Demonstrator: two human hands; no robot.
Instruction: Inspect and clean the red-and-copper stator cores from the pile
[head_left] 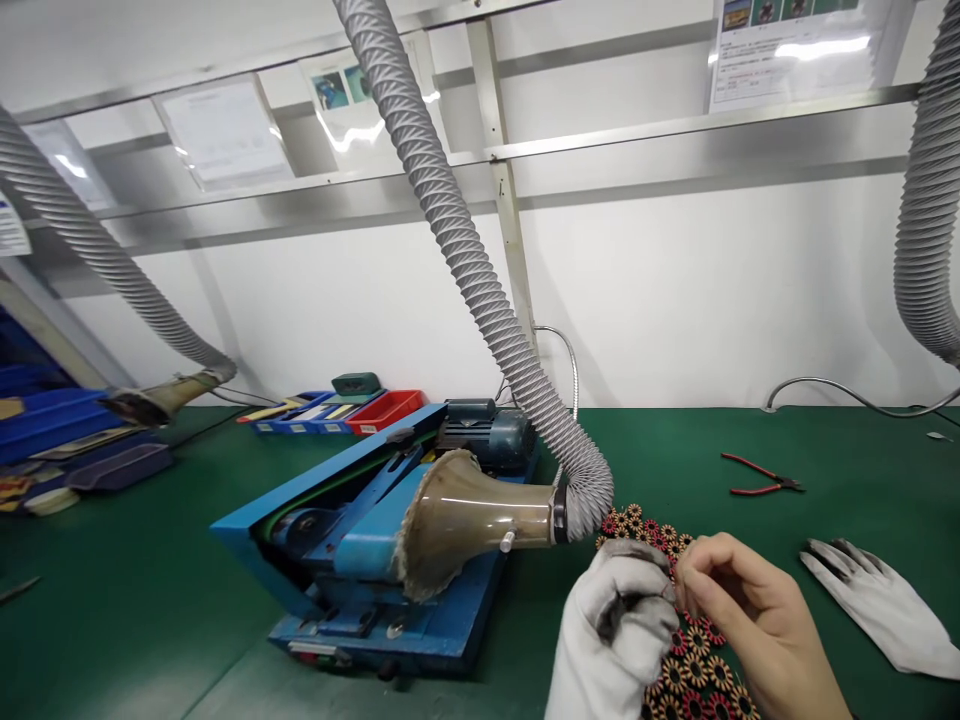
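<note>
My left hand (615,625) wears a white work glove with grimy fingertips and is closed at the lower middle. My bare right hand (750,610) is right beside it, fingers pinched against the glove's fingertips; whatever small thing sits between them is hidden. Under and behind both hands lies a spread of small round wound coils (694,670), copper-coloured and red, on the green bench mat (150,620). Just left of my hands stands a blue belt machine (360,540) with a brown funnel hood (465,520) on a grey ribbed hose (465,260).
A spare white glove (877,605) lies flat at the right. Red-handled pliers (761,475) lie further back on the right. Red and blue bins (337,412) stand against the back wall. A second hose with a nozzle (146,405) hangs at left above blue trays (60,440).
</note>
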